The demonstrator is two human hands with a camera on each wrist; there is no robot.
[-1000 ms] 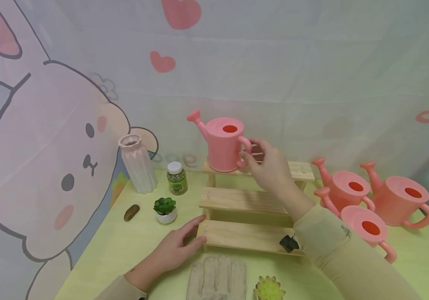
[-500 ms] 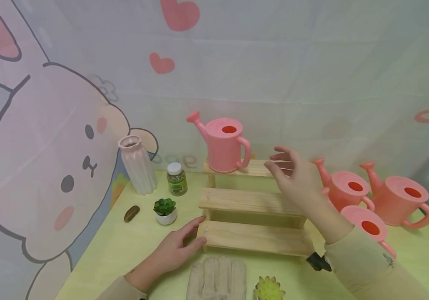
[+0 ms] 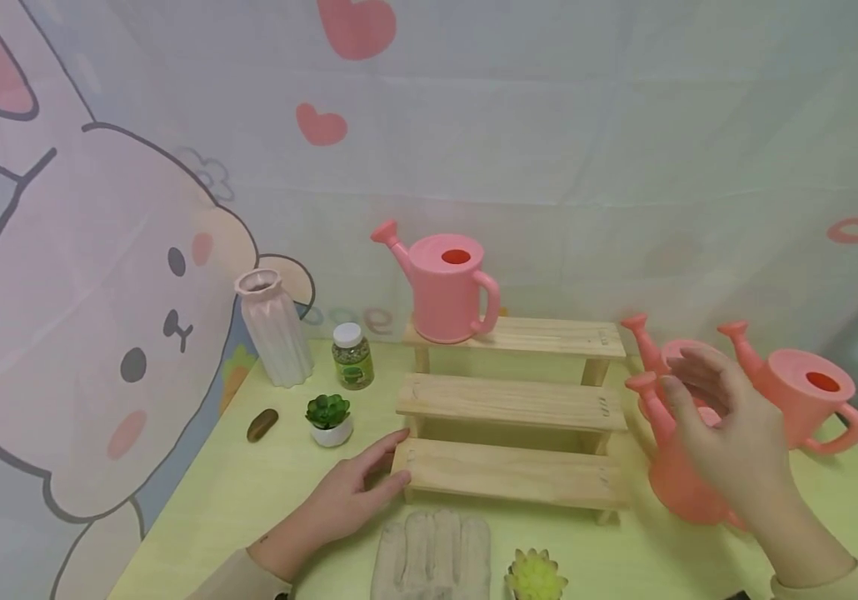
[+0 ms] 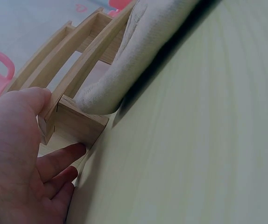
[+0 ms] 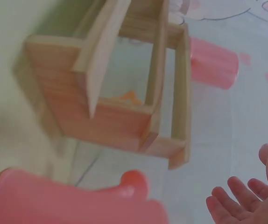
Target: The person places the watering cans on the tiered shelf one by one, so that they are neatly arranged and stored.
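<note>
A pink watering can (image 3: 447,292) stands upright on the left end of the top step of a three-step wooden stand (image 3: 511,400). My left hand (image 3: 346,496) holds the left end of the lowest step; in the left wrist view its thumb (image 4: 38,98) lies on the board's edge and other fingers are lower, by the stand's leg. To the right of the stand, my right hand (image 3: 744,442) is over a nearer pink watering can (image 3: 680,483), partly covering it. Its fingers are spread and slightly bent, holding nothing. Whether it touches that can is unclear.
Two more pink watering cans (image 3: 811,387) stand behind, one partly hidden by my right hand. Left of the stand are a white vase (image 3: 275,333), a lidded jar (image 3: 353,362), a potted succulent (image 3: 330,421) and a brown stone (image 3: 262,425). In front lie grey gloves (image 3: 431,558) and a yellow-green succulent (image 3: 536,575).
My right hand has let go of the watering can on the top step and moved right and down to the watering cans beside the stand. My left hand has stayed put.
</note>
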